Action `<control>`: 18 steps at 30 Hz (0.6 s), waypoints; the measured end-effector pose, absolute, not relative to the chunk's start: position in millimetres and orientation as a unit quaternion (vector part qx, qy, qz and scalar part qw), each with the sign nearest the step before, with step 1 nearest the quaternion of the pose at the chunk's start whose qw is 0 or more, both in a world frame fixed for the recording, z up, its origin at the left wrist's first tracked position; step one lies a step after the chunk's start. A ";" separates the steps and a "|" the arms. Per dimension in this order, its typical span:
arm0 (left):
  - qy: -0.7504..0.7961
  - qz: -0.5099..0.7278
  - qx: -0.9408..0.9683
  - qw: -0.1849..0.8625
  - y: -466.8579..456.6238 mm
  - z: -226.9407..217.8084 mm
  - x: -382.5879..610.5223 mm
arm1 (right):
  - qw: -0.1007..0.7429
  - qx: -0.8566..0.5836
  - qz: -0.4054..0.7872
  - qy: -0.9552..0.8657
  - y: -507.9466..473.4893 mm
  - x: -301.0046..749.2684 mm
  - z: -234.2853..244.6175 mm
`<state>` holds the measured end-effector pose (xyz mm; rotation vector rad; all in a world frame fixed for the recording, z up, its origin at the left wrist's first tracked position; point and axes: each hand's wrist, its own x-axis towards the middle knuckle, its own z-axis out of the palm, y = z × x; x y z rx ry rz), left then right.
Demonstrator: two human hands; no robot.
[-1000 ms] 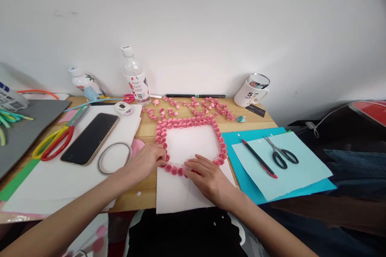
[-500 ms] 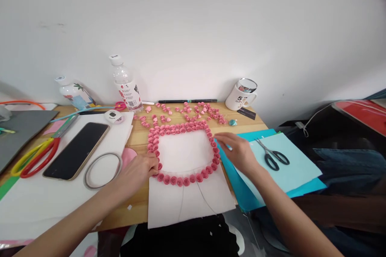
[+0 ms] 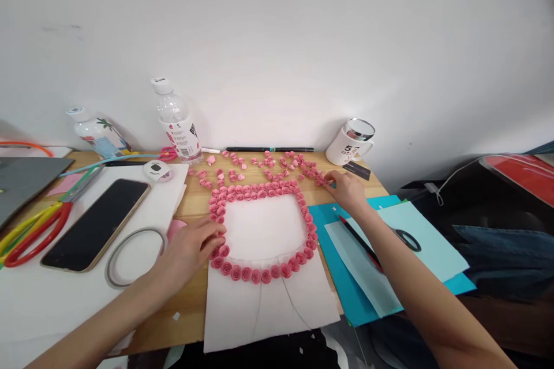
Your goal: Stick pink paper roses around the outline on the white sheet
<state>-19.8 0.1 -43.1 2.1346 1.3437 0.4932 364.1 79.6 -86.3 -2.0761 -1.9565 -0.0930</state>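
Note:
Pink rolled paper roses line a rounded outline on a white sheet, with a double row along the top and upper left. My left hand rests at the left side of this outline, its bent fingers over the roses and the thumb slightly apart. More loose paper roses lie scattered behind the sheet. At their right end, my right hand has thumb and fingertips closed on a pink paper rose. Pencil lines run down the sheet's lower part.
On the left lie a phone, a grey ring and coloured-handled scissors. Behind stand a bottle and a white mug. Blue paper, a red-black pen and black-handled scissors lie to the right.
My right hand has moved from the outline's right edge up and away to the loose roses. Its forearm now covers part of the scissors, and the pen is uncovered. My left hand stays, fingers slightly loosened.

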 end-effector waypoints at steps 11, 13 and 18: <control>0.592 0.319 0.711 0.206 -17.0 -49.8 -15.7 | 0.302 -0.482 0.217 -0.793 12.7 279.7 -38.7; 0.597 0.320 0.705 0.211 -18.5 -49.1 -15.5 | 0.277 -0.385 0.292 -0.830 0.0 244.0 -35.0; 0.595 0.328 0.693 0.242 -27.7 -51.9 -20.6 | 0.234 -0.285 0.304 -0.878 -4.5 191.1 -45.7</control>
